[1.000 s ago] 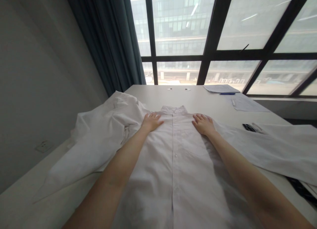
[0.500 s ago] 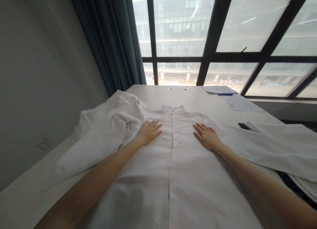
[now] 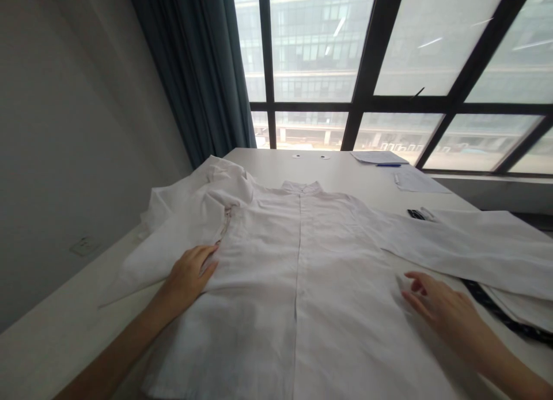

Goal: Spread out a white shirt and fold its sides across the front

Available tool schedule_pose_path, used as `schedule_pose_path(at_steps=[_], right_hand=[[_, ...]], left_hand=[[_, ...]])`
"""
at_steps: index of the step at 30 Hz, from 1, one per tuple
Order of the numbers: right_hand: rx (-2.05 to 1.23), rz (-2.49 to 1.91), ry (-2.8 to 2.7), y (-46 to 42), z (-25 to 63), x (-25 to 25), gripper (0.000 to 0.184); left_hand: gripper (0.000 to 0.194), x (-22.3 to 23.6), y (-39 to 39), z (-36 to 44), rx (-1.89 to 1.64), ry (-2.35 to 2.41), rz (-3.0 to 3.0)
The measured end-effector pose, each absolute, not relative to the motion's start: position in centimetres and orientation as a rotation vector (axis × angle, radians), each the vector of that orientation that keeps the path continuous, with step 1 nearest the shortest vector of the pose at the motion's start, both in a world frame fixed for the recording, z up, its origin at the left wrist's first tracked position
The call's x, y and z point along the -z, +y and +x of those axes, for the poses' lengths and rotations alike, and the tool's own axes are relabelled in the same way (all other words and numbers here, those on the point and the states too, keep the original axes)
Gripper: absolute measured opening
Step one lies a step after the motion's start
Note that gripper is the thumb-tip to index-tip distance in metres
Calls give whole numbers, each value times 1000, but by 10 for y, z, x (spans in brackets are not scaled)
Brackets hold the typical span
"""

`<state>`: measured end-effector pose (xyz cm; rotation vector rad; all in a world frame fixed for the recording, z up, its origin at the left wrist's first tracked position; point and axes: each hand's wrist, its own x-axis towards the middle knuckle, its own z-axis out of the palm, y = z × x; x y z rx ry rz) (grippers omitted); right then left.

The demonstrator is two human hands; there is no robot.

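A white long-sleeved shirt (image 3: 268, 256) lies front up and buttoned, with its collar (image 3: 301, 187) toward the window. Its left-hand sleeve (image 3: 185, 215) is bunched and puffed, while the right-hand sleeve (image 3: 466, 238) stretches out flat to the side. My left hand (image 3: 188, 276) rests at the shirt's left side edge below the armpit, fingers extended and thumb apart. On the other side, my right hand (image 3: 443, 305) hovers beside the side edge, its fingers loosely bent and apart from the thumb, with nothing visible in it.
The white table (image 3: 268, 163) reaches toward the window. Papers (image 3: 378, 157) and a blue pen (image 3: 388, 165) lie at the far right. A black patterned strip (image 3: 505, 313) shows under the right sleeve. A dark curtain (image 3: 203, 71) and a wall socket (image 3: 84, 246) are at left.
Both hands have left the chest of the shirt and moved outward and toward me, to the two side edges. The shirt lies in much the same place.
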<state>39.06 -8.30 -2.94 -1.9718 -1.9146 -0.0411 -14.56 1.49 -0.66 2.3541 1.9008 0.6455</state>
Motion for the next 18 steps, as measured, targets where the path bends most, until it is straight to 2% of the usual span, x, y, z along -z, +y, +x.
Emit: schedule_pose_path(at_steps=[3,6,11,14,18], right_hand=[[-180,-2057,-1828,-111,381,27,42],[-361,-2082,-1855,-120,361,14,30],[-503,-1987,-1714,-119,347,-2,32],[-735,-1888,-1581,-122,353,-2,36],[-986,-1804,-1678,-129,362,-6,39]], left_hand=[[50,5,-10,-143,-622,1983,2177],[49,1,-21,-135,-613,2033,1984],[39,-15,-27,-129,-792,1990,1878],[45,-27,-32,-133,-910,1884,1707],[67,-41,-38,-145,-699,1624,1512]])
